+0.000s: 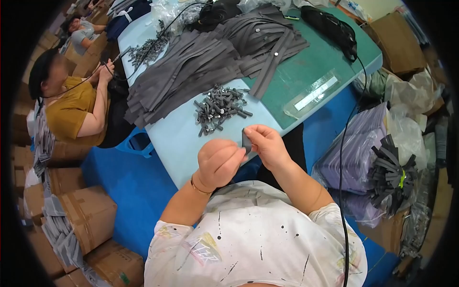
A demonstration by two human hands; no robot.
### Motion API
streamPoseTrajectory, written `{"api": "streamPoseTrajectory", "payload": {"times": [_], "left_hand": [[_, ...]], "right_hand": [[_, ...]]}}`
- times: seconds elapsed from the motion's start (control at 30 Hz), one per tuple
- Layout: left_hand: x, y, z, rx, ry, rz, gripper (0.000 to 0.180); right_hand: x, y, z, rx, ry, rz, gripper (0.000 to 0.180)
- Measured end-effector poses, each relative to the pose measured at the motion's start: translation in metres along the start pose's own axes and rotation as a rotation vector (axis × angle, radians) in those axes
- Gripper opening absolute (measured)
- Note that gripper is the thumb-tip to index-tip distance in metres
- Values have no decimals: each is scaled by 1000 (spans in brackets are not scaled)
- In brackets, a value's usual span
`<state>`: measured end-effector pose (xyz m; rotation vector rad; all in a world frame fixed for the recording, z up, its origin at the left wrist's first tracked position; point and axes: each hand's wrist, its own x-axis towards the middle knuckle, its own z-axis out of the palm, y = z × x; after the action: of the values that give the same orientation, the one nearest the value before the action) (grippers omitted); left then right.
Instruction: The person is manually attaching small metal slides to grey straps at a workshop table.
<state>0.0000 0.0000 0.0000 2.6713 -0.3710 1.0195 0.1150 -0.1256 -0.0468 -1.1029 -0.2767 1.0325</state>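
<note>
Between my two hands, just past the table's near edge, is a short dark grey strip (246,140) that looks like fabric. My right hand (268,147) pinches its upper end between thumb and fingers. At its lower end, the closed fingers of my left hand (221,162) grip it. A heap of small rolled dark grey pieces (217,109), with shiny bits among them, lies on the light blue table (177,148) just beyond my hands. Long flat grey strips (186,71) are spread in a thick layer behind that heap.
A green mat (296,71) covers the table's right side, with a white label strip (315,93) and a black bag (330,28). A black cable (342,191) hangs at my right. Cartons (88,215) stand left, wrapped bundles (354,138) right. A co-worker (71,110) sits at left.
</note>
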Motion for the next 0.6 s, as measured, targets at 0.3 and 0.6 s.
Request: {"api": "streamPoseTrajectory", "payload": {"times": [0.3, 0.6], "left_hand": [[3, -26, 20, -1376, 483, -1024, 12], [-2, -28, 18, -1252, 237, -1112, 14]], "right_hand": [[65, -41, -17, -1281, 267, -924, 8], [67, -43, -7, -1070, 143, -604, 15]]}}
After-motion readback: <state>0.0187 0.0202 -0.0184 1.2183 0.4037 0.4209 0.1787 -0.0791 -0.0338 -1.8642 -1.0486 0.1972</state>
